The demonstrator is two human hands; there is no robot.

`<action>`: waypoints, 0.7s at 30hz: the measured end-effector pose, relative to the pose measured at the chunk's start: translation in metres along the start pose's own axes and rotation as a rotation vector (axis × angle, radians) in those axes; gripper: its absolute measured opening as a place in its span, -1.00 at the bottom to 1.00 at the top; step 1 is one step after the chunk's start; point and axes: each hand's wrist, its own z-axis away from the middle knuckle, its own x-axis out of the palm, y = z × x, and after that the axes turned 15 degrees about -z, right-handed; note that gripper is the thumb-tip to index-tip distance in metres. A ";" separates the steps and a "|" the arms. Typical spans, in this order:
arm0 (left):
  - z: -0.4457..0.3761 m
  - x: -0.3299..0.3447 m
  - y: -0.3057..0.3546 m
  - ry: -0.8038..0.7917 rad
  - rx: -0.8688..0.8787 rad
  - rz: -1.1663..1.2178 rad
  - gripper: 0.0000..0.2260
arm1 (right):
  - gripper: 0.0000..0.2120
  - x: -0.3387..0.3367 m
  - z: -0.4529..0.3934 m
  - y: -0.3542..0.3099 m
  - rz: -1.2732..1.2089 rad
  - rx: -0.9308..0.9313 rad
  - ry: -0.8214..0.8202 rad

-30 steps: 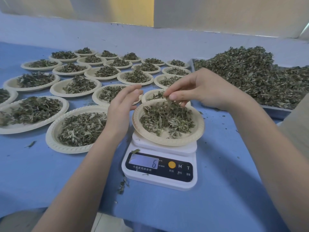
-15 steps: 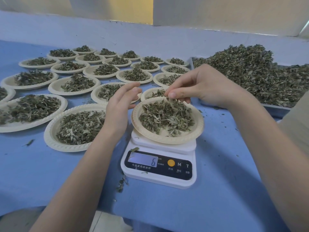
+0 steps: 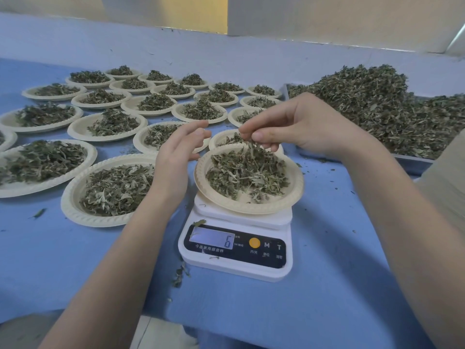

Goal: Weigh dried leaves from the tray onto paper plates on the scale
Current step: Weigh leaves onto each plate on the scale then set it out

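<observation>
A white kitchen scale [image 3: 236, 250] stands at the middle of the blue table and its display reads 6. On it sits a paper plate [image 3: 289, 197] holding dried leaves [image 3: 246, 175]. My right hand [image 3: 297, 124] hovers over the plate's far rim and pinches a small tuft of leaves between thumb and fingertips. My left hand [image 3: 176, 157] is held just left of the plate, fingers relaxed and empty, apart from the rim. At the right a metal tray [image 3: 412, 162] carries a big heap of dried leaves [image 3: 377, 107].
Several filled paper plates [image 3: 113, 190] cover the table's left and back, the nearest one right beside the scale. Loose leaf bits [image 3: 180, 275] lie on the cloth by the scale. A pale wall runs along the table's far edge.
My right hand has lifted a little above the plate, still pinching leaves. My left hand stays beside the plate. The scale still reads 6.
</observation>
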 end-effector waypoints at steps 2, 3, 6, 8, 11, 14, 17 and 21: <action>0.000 -0.001 0.000 -0.001 0.001 -0.003 -0.76 | -0.75 -0.001 0.000 0.000 -0.027 0.010 -0.023; 0.000 -0.001 0.000 -0.002 0.001 -0.004 -0.75 | -0.73 -0.002 0.000 0.001 -0.038 0.015 -0.036; 0.000 -0.001 -0.001 -0.003 0.003 -0.003 -0.76 | -0.69 -0.002 0.000 0.002 -0.053 0.019 -0.054; 0.000 -0.001 -0.001 -0.004 0.005 -0.002 -0.76 | -0.68 -0.002 -0.001 0.002 -0.061 0.022 -0.049; 0.000 -0.001 -0.001 -0.004 0.005 -0.001 -0.76 | -0.75 -0.003 -0.001 0.002 -0.044 0.012 -0.029; 0.000 -0.001 -0.001 -0.004 0.004 -0.002 -0.76 | -0.83 -0.005 0.000 0.002 -0.033 0.004 0.003; 0.000 -0.002 -0.001 -0.008 0.005 -0.005 -0.75 | -0.86 -0.005 0.000 0.001 -0.021 -0.004 0.009; 0.000 -0.002 0.000 -0.010 0.003 -0.006 -0.74 | -0.87 -0.003 0.000 0.000 -0.016 0.002 -0.017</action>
